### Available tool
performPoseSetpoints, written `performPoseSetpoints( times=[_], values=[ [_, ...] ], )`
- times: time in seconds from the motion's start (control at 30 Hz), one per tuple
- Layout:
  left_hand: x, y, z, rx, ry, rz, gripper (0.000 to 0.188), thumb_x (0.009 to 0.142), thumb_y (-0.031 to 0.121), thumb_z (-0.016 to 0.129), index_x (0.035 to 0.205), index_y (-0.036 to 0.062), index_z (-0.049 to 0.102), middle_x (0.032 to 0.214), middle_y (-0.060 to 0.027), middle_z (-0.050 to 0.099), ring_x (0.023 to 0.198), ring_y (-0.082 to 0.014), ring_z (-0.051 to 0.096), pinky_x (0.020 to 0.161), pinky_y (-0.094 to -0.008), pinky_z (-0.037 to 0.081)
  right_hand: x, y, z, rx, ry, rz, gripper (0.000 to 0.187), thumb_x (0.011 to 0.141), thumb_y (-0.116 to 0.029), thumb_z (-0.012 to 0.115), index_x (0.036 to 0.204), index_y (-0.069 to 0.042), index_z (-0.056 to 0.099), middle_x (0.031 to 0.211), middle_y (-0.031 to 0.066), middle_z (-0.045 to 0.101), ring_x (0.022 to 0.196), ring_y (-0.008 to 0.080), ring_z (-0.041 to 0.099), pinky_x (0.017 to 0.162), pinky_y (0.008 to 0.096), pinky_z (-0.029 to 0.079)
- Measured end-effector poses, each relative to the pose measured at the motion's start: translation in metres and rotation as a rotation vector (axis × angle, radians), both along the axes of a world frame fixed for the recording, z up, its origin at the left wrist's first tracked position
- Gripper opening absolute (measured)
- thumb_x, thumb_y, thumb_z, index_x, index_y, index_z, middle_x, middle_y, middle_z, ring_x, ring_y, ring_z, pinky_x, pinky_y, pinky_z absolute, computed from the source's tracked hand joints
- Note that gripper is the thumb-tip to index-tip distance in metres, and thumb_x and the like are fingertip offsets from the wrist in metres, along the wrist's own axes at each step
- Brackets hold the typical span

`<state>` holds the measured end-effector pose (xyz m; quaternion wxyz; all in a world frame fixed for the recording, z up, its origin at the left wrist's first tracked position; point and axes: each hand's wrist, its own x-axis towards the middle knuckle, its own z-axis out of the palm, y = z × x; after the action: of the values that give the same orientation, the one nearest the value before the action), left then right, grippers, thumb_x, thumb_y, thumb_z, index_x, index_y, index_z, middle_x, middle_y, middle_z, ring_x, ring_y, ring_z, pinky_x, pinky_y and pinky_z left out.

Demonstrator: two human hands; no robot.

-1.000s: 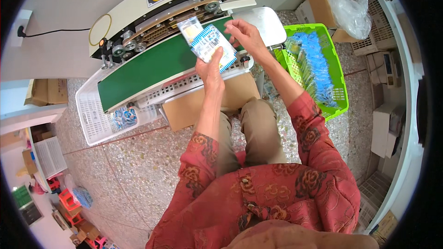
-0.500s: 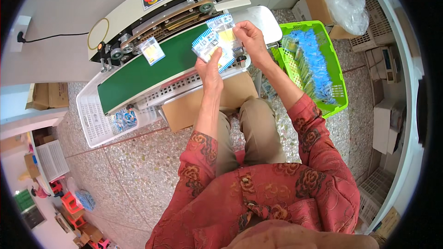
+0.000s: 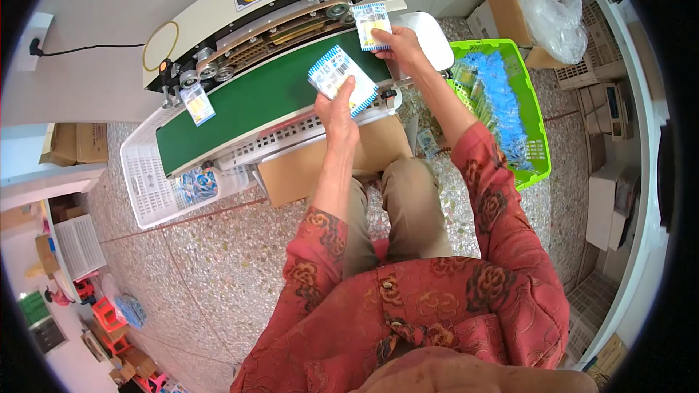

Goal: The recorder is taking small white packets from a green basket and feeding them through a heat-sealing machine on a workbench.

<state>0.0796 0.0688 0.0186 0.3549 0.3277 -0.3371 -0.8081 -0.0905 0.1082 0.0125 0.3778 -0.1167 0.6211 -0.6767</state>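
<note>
In my left hand (image 3: 337, 112) is a small stack of blue-and-white plastic pouches (image 3: 341, 76), with my thumb pressed on top, held over the front edge of the green conveyor belt (image 3: 266, 91). My right hand (image 3: 404, 49) pinches a single pouch (image 3: 371, 25) by its lower right part. That pouch is upright at the right end of the band sealing machine (image 3: 255, 25), its top edge close to the sealing band's entry. Another pouch (image 3: 197, 105) hangs from the machine's left end, over the belt.
A green basket (image 3: 537, 127) filled with blue-edged pouches stands on the floor at right. Below the belt's left end sits a white basket (image 3: 142, 189) with pouches inside. A cardboard box (image 3: 306, 175) is before my knees; another box (image 3: 502, 11) holds clear plastic bags.
My right hand has drawn one pouch away from the stack and raised it to the machine's right end. The pouch on the belt has travelled left. My left hand stays nearly in place.
</note>
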Motion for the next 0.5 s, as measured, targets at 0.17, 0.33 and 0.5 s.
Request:
performPoseSetpoints(
  times=[0.17,0.33,0.5],
  values=[
    [0.002,0.0,0.003,0.025,0.007,-0.009,0.031,0.072,0.003,0.066,0.1,0.0013,0.054,0.094,-0.0051,0.06,0.081,-0.0117,0.057,0.074,-0.0257,0.046,-0.004,-0.017,-0.003,0.059,0.031,0.073,0.024,0.079,-0.019,0.061,0.093,0.001,0.059,0.078,0.0053,0.061,0.06,0.008,0.056,0.052,0.0176,0.047],
    [0.002,0.0,0.003,0.021,0.012,-0.009,0.031,0.072,0.003,0.065,0.1,0.0011,0.054,0.095,-0.0052,0.06,0.082,-0.0118,0.057,0.075,-0.0258,0.046,0.0,-0.033,-0.011,0.098,0.028,0.104,0.025,0.079,-0.02,0.062,0.094,0.0,0.06,0.079,0.0046,0.061,0.06,0.0074,0.055,0.051,0.0169,0.045],
    [0.001,0.0,0.005,0.032,0.001,-0.022,0.031,0.073,0.003,0.065,0.102,0.0008,0.053,0.097,-0.005,0.059,0.083,-0.0117,0.057,0.075,-0.0265,0.046,0.011,-0.046,-0.016,0.027,0.085,0.234,0.032,0.079,-0.024,0.061,0.099,0.001,0.058,0.082,0.0064,0.062,0.069,0.0121,0.058,0.062,0.0223,0.048]
  ],
)
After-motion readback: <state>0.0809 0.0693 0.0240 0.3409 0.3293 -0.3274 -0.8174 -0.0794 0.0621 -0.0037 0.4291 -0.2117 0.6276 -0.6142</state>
